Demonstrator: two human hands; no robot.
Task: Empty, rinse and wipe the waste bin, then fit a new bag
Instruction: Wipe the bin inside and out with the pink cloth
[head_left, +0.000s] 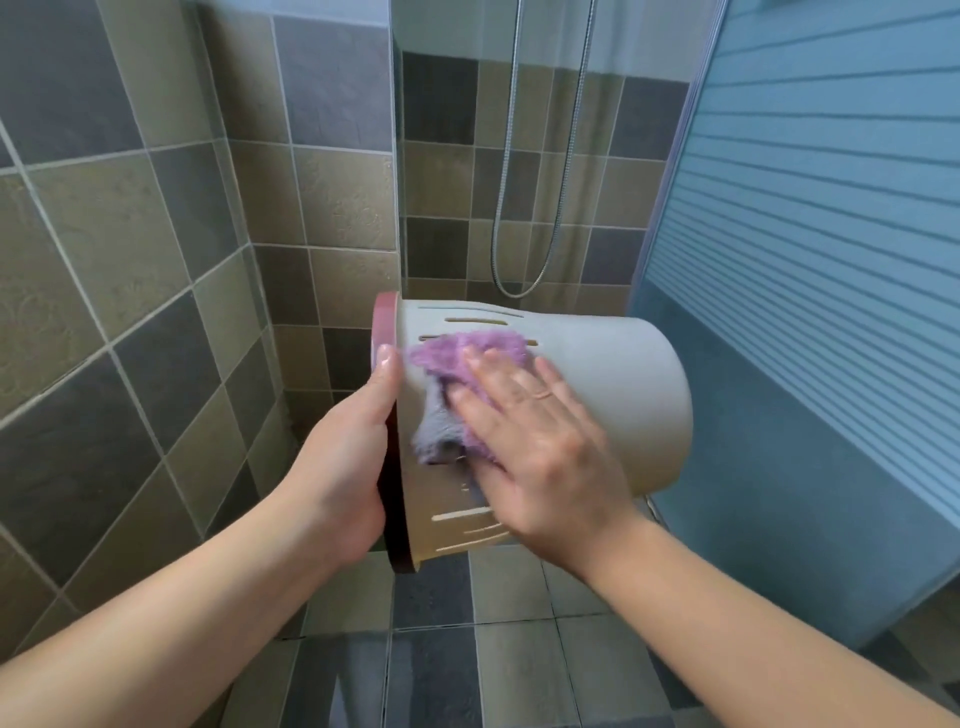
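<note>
We are wiping the emptied bin (597, 374): left hand (343, 467) gripping its rim, right hand (535, 441) pressing a cloth (467, 358) flat-fingered; bag still unfitted.

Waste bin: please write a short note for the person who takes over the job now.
Left hand: grips the pink rim of the waste bin, which is held on its side in the air, opening to the left.
Right hand: flat, pressing the purple cloth on the bin's outer wall.
Done: the bin carries no bag; outside wiping is under way.
Left: finish wiping, check the inside, which is not visible here, then fit a new bag; none is in view.
</note>
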